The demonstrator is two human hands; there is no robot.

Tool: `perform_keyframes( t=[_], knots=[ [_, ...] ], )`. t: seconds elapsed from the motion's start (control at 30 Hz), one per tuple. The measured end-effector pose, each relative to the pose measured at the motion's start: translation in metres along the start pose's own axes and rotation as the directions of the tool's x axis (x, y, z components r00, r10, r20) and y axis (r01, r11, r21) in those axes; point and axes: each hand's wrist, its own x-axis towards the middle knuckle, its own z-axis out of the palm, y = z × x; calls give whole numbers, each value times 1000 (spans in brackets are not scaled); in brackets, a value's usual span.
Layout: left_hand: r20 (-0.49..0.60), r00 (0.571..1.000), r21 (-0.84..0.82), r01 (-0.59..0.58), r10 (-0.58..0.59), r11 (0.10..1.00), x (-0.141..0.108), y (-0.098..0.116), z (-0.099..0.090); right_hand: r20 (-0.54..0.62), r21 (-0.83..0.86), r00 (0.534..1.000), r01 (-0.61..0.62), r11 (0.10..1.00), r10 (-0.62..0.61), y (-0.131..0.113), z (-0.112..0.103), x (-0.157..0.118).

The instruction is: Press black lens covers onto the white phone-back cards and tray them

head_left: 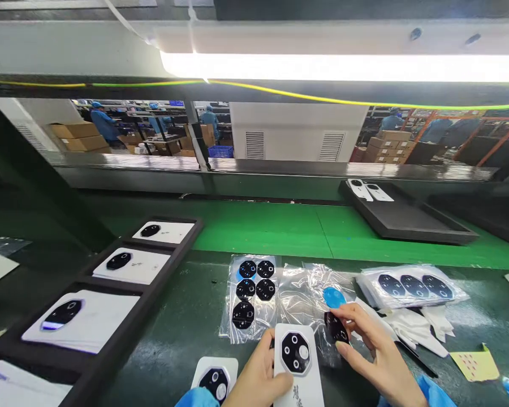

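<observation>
My left hand (261,377) is closed on a white phone back panel (309,390) with a black octagonal camera area, held upright above the bench. In my right hand (375,353), a black camera lens cover (336,328) is pinched between thumb and fingers, tilted, just right of the panel. Behind it lies a clear plastic sheet (299,294) with a round blue film piece (333,297). A second plastic sheet (254,308) carries several black lens covers. Another white panel (203,364) lies by my left wrist, partly hidden by the sleeve.
A black divided tray (163,302) with stacked white panels runs along the left. At back right, a black tray (424,217) holds two white pieces. Bagged lens covers (415,285), crumpled white gloves (411,328), a black pen-like tool (418,359) and a yellow note (475,364) lie right.
</observation>
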Motion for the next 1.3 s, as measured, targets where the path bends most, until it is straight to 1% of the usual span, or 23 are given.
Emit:
perform_keyframes(
  t=[0.1, 0.27, 0.33, 0.57, 0.83, 1.1, 1.3],
  knots=[
    [-6, 1000, 6, 10, -10, 1000, -1, 3, 0, 11, 29, 1000, 15, 999, -16, -2, 5, 0],
    [-18, 999, 12, 41, -41, 999, -3, 10, 4, -72, 78, 997, 9, 997, -4, -11, 12, 1],
    [-22, 999, 7, 49, -49, 999, -4, 13, 7, -87, 84, 996, 4, 996, 3, -13, 13, 1],
    [-40, 998, -26, 53, -54, 998, -7, 17, 11, -52, 78, 999, 19, 997, -15, -12, 13, 1],
    [-55, 998, -40, 41, -43, 998, -8, 16, 12, -58, 65, 998, 34, 997, -30, -10, 16, 0],
    [-43, 999, -19, 31, -32, 999, -8, 18, 14, -26, 54, 998, 55, 997, -54, -8, 14, 0],
    [-32, 999, 5, 13, -12, 1000, -6, 17, 12, -34, 63, 999, 34, 997, -32, -9, 17, -2]
  ],
)
